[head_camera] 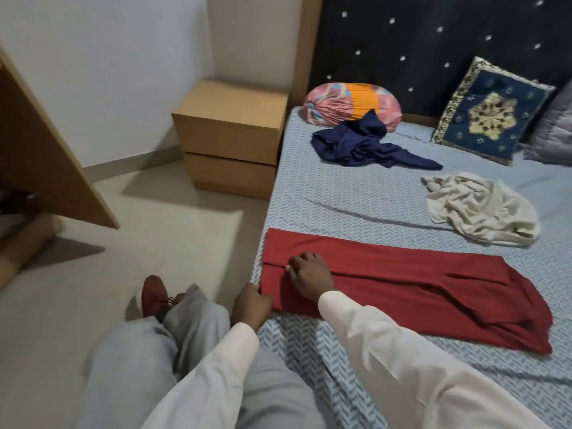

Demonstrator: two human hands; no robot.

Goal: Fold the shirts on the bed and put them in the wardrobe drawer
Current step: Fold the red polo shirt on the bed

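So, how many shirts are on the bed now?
3: red shirt at the near edge, cream shirt beyond it to the right, navy shirt against the bolster. More may lie outside view.

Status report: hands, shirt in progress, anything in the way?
Left hand grips red shirt at bed edge; right hand on its fold, grip unclear. Shirt folded into a long strip. Crumpled navy shirt and cream shirt lie beyond, clear of it.
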